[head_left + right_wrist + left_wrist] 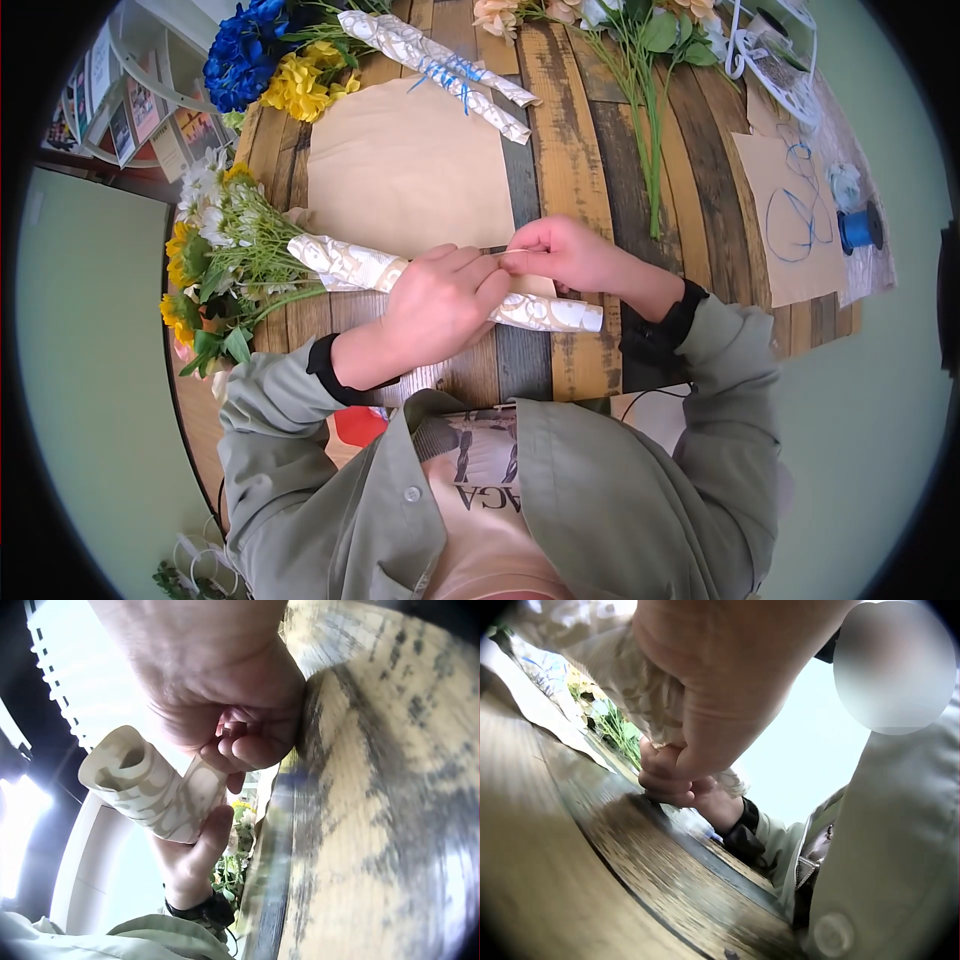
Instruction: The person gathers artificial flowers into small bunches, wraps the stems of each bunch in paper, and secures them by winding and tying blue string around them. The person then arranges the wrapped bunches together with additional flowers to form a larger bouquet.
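Note:
A bouquet of white daisies and sunflowers (205, 230) lies at the left, its stems rolled in white-and-gold patterned paper (345, 263). My left hand (440, 300) grips this roll from above near its middle. Close beside it, my right hand (565, 255) has curled fingers and pinches at the paper's edge, where a thin pale line shows. In the right wrist view the roll's open end (124, 761) sticks out and a flap (204, 784) reaches the right fingertips. The left wrist view shows both hands meeting at the roll, its far part hidden behind the left hand (720, 682).
Behind the roll lies a brown paper sheet (410, 165). A wrapped bouquet with blue ribbon (445, 75) and blue and yellow flowers lies beyond. Loose green stems (650, 150) are at the back. At the right are brown paper (780, 200) and a blue ribbon spool (860, 228).

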Demonstrator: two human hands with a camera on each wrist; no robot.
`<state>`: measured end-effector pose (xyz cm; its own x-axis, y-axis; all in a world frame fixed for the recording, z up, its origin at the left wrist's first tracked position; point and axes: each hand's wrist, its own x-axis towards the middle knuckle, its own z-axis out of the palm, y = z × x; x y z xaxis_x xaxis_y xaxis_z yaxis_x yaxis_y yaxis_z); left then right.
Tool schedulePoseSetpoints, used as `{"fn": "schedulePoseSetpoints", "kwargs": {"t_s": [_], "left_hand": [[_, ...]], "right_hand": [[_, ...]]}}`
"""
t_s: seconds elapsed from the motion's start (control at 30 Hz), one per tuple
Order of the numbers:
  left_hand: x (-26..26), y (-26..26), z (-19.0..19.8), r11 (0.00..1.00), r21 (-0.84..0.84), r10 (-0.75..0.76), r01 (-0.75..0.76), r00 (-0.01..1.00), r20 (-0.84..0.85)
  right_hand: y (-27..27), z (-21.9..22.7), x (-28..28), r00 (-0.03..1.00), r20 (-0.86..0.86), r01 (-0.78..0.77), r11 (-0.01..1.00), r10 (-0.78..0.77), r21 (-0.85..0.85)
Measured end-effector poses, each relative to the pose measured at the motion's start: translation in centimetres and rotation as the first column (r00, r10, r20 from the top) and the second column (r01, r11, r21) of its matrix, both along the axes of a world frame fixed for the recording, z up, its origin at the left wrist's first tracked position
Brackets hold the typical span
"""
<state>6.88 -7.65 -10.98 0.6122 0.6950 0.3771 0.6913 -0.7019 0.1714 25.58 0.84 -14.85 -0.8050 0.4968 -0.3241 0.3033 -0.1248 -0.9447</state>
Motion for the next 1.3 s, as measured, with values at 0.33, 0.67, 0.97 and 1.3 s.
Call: {"fn": "schedulePoseSetpoints", "kwargs": {"t_s": [0.33,0.67,0.97,1.3], "left_hand": [[-1.0,-0.2,-0.3,0.989,-0.132,-0.068,0.069,0.998,0.011],[-2.7,0.0,1.6,0.971,-0.216,0.164,-0.106,0.948,0.273],[-3.4,0.9,1.2,0.887,-0.461,0.111,0.022,0.960,0.259],[-2.9,0.3,0.3,0.938,-0.342,0.054,0.051,0.955,0.290]], "right_hand": [[-0.9,2.0,-0.1,0.996,0.019,0.079,0.948,-0.089,0.308],[-1.7,3.4,0.3,0.993,-0.084,0.118,0.665,-0.083,0.737],[-2.9,4.8,0.5,0.985,0.114,-0.099,-0.116,0.132,0.988],[-0.7,3.0,-0.1,0.974,-0.077,-0.225,0.907,0.211,-0.355]]}}
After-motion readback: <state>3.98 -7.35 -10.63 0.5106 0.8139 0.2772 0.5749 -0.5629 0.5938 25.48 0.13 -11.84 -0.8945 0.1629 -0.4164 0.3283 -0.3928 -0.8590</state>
